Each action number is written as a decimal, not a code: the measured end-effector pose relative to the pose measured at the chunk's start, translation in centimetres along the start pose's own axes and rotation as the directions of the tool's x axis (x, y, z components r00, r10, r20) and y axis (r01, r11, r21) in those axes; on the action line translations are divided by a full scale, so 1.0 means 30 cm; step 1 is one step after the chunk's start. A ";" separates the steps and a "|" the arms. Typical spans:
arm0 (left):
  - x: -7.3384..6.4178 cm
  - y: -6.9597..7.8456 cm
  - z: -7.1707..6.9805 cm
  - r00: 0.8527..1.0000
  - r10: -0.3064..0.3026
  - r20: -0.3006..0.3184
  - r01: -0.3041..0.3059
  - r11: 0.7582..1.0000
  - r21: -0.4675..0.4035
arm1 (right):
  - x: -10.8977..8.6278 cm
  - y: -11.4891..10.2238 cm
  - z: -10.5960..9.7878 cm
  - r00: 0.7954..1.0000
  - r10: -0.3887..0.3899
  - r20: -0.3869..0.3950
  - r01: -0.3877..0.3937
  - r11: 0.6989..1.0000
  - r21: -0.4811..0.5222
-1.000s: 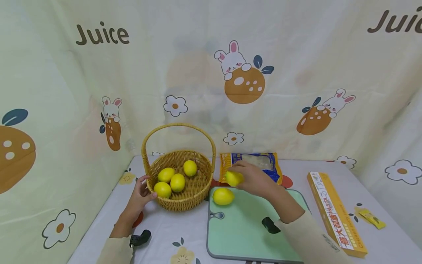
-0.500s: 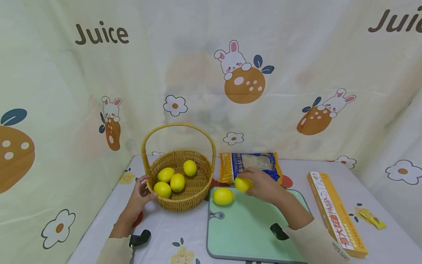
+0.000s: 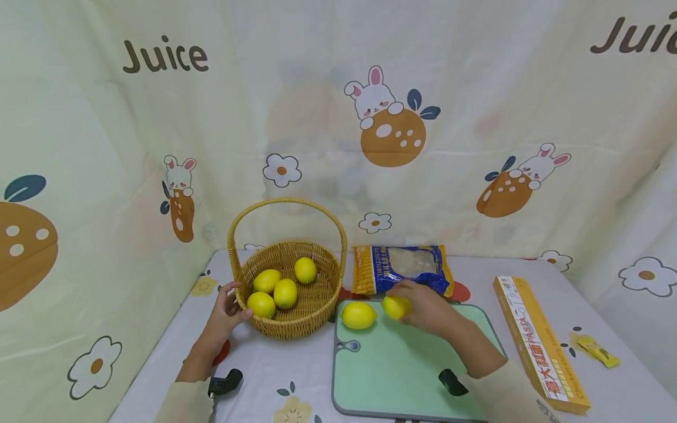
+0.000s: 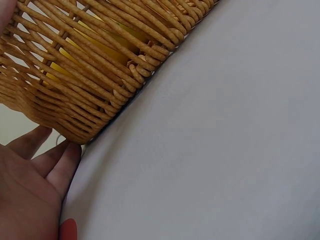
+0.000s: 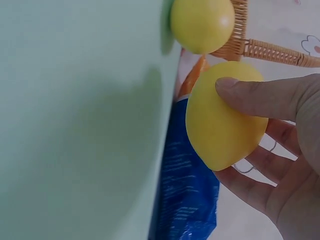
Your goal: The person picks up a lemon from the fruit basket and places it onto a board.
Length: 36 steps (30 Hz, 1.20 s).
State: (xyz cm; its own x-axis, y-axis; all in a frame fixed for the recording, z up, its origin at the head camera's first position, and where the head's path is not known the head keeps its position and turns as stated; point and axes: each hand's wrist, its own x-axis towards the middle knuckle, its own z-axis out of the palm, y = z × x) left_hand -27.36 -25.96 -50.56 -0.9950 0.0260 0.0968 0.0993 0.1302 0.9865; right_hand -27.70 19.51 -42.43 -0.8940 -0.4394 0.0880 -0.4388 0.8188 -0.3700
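My right hand (image 3: 428, 308) pinches a lemon (image 5: 225, 117) between thumb and fingers, low over the back edge of the pale green cutting board (image 3: 402, 364). Another lemon (image 3: 358, 315) lies on that board, left of the held one. My left hand (image 3: 219, 317) holds the left side of a wicker basket (image 3: 296, 329), with the thumb toward the front and the fingers at its wall. Several lemons (image 3: 285, 293) sit inside the basket. In the left wrist view, the fingertips touch the lower edge of the basket's wall (image 4: 95, 75).
Behind the board lies a blue and orange pasta bag (image 3: 404, 267). A long yellow pasta box (image 3: 539, 343) stands to the right, with a small yellow packet (image 3: 597, 351) beyond it. The basket's tall handle (image 3: 288, 200) arches above it. A printed curtain (image 3: 317, 117) hangs behind the table.
My right hand has moved to the right and down with the lemon, away from the basket side and closer to the board. The left hand and basket stay put.
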 end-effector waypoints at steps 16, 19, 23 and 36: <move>-0.001 -0.008 0.000 1.000 0.005 0.000 -0.005 1.000 0.006 | -0.030 0.053 0.054 1.000 0.018 0.020 -0.017 1.000 -0.020; 0.000 -0.008 0.000 1.000 0.010 -0.003 -0.010 1.000 0.009 | -0.030 0.056 0.056 1.000 0.014 0.020 -0.014 1.000 -0.018; 0.003 -0.008 -0.001 1.000 0.017 -0.009 -0.017 1.000 0.012 | -0.028 0.060 0.058 1.000 0.009 0.021 -0.009 1.000 -0.015; 0.002 -0.008 0.000 1.000 0.025 -0.003 -0.025 1.000 0.007 | -0.019 0.062 0.066 1.000 -0.005 0.024 0.006 1.000 -0.023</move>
State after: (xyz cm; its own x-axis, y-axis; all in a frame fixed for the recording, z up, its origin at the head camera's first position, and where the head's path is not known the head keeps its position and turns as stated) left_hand -27.45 -25.98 -50.79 -0.9923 0.0267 0.1213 0.1238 0.1368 0.9828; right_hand -27.84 20.55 -44.98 -0.8891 -0.4527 0.0675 -0.4462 0.8245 -0.3479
